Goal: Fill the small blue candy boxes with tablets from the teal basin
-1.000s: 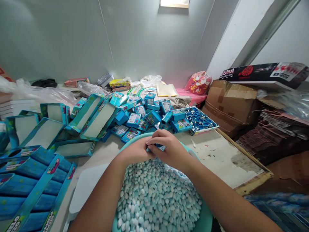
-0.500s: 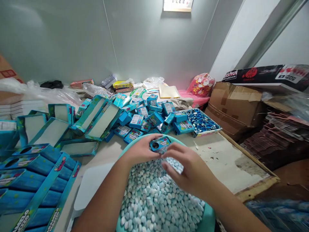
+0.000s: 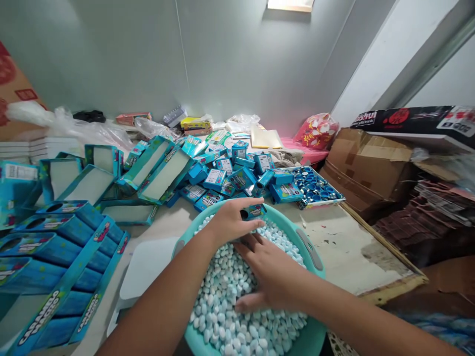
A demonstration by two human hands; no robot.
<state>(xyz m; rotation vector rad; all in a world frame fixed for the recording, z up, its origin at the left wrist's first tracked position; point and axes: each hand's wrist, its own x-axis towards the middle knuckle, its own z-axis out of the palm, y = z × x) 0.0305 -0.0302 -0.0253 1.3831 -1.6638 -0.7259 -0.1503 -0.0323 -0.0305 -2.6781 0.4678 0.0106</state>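
Left hand clamps a small blue box between thumb and fingers near the center of the frame, while the right hand is spread open just below it, fingertips sunk in pale candies. Both lie over a teal basin; whether they touch each other is unclear.

Behind the basin is a heap of blue boxes, with a tray of shiny blue rings to its right. Empty display cartons lean together at left, and a filled display carton occupies the lower left. Near the right edge, a black carton sits above a brown cardboard box. The left hand hides part of the held box, and the forearms cover parts of the basin.

Smooth, rounded candies range from white to pale aqua; the basin is plastic, with a gray-lined handle. The worktable has a scuffed white top and a raw wooden edge.

The left wrist angles up and inward; the right palm faces down, thumb apart from the fingers.
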